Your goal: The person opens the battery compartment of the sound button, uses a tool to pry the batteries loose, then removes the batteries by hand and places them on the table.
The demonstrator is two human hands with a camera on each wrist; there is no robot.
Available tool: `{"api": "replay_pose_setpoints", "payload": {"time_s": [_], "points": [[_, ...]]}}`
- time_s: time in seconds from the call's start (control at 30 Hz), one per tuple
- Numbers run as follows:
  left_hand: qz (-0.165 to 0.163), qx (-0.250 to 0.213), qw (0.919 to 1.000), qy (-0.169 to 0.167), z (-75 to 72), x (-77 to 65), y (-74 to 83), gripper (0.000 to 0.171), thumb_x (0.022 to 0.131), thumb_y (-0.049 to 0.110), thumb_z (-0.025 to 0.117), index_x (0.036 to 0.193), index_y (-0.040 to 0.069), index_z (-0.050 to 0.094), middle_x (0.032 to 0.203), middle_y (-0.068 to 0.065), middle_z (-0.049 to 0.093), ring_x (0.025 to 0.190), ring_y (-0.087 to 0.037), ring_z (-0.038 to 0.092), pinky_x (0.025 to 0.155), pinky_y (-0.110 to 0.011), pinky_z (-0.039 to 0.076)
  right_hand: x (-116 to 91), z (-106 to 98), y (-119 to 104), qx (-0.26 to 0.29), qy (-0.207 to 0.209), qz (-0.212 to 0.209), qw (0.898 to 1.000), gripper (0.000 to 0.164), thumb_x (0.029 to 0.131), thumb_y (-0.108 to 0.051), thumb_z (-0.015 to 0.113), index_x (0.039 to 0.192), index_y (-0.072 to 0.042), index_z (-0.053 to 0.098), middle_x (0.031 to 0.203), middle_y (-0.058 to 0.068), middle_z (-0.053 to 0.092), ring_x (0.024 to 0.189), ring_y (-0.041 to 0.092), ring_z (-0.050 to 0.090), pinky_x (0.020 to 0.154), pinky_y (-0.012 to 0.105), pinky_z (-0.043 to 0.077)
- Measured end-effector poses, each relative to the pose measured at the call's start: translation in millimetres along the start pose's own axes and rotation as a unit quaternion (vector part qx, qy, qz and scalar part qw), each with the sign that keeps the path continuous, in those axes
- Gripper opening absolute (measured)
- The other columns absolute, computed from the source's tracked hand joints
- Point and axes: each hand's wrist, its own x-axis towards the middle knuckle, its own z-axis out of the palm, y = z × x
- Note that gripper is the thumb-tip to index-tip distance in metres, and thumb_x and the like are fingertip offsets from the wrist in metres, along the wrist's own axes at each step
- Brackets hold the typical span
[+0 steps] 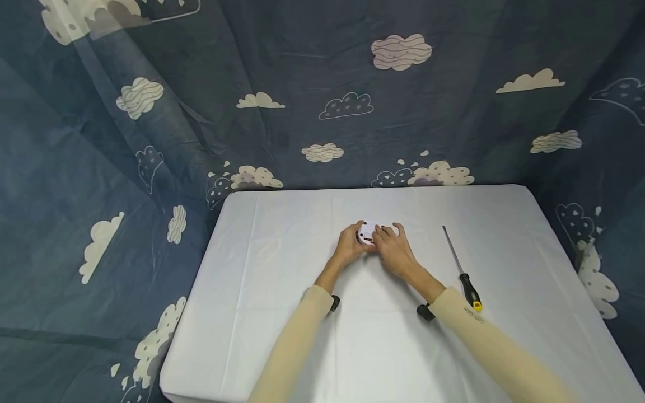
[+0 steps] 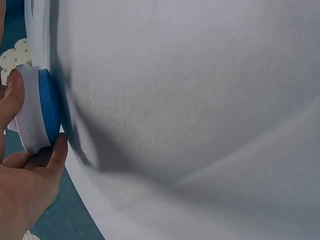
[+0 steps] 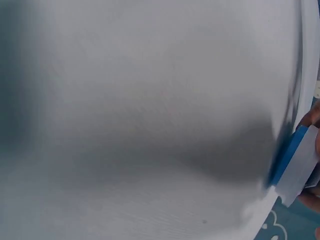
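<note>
A small round white device (image 1: pixel 367 230) with dark spots and a reddish-dark slot on its upturned face is held over the far middle of the table. My left hand (image 1: pixel 349 244) grips its left edge; in the left wrist view, thumb and fingers hold the white body (image 2: pixel 33 112) with its blue side (image 2: pixel 50 107) facing the table. From the right, my right hand (image 1: pixel 396 249) has its fingers bent over the face and edge. The right wrist view catches only part of that hand around the device (image 3: pixel 298 167), so its exact hold is partly hidden.
A screwdriver (image 1: pixel 469 291) with a black and yellow handle lies on the white-covered table (image 1: pixel 282 240), right of my right hand, its shaft pointing away. Dark blue cloth (image 1: pixel 302 67) with cloud prints hangs behind and at both sides.
</note>
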Motion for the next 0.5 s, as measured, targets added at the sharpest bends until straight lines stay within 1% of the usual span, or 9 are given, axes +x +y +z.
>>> {"api": "replay_pose_setpoints", "payload": {"time_s": [0.13,0.23,0.37,0.43,0.5], "points": [[-0.008,-0.009,0.9999,0.000,0.5,-1.0,0.9,0.093,0.076,0.021,0.094,0.150,-0.008,0.046,0.150,-0.025,0.055,0.143,-0.035,0.052,0.123,-0.037,0.040,-7,0,0,0.048,0.011,0.027,0.998,0.026,0.099,-0.014,0.065,0.119,0.002,0.071,0.131,0.019,0.070,0.121,0.037,0.063,0.105,0.060,0.046],[-0.011,-0.012,0.9999,-0.002,-0.3,-2.2,1.6,0.092,0.076,0.021,0.093,0.150,-0.008,0.046,0.150,-0.025,0.055,0.143,-0.034,0.052,0.123,-0.037,0.040,-11,-2,2,0.105,0.001,0.063,0.993,0.029,0.100,-0.018,0.066,0.124,-0.002,0.073,0.130,0.019,0.068,0.120,0.038,0.060,0.101,0.057,0.045],[-0.011,-0.018,0.9998,-0.006,-1.7,-4.4,2.4,0.092,0.077,0.021,0.093,0.151,-0.007,0.046,0.148,-0.024,0.057,0.141,-0.033,0.054,0.122,-0.038,0.042,-11,-5,9,0.189,-0.007,0.108,0.976,0.028,0.096,-0.022,0.073,0.120,-0.008,0.077,0.116,0.019,0.064,0.106,0.036,0.057,0.087,0.050,0.042],[-0.009,-0.021,0.9997,-0.006,-1.8,-5.2,2.3,0.092,0.077,0.020,0.093,0.151,-0.008,0.045,0.147,-0.024,0.058,0.140,-0.033,0.055,0.121,-0.038,0.043,-10,-8,13,0.229,-0.015,0.127,0.965,0.028,0.092,-0.022,0.078,0.116,-0.008,0.079,0.109,0.018,0.062,0.099,0.034,0.055,0.081,0.046,0.041],[-0.007,-0.023,0.9997,-0.005,-1.1,-5.1,1.4,0.092,0.077,0.019,0.093,0.151,-0.007,0.046,0.147,-0.024,0.059,0.140,-0.034,0.056,0.121,-0.039,0.043,-9,-10,18,0.268,-0.030,0.146,0.952,0.029,0.089,-0.022,0.081,0.113,-0.006,0.078,0.102,0.017,0.061,0.094,0.032,0.054,0.078,0.042,0.040]]}}
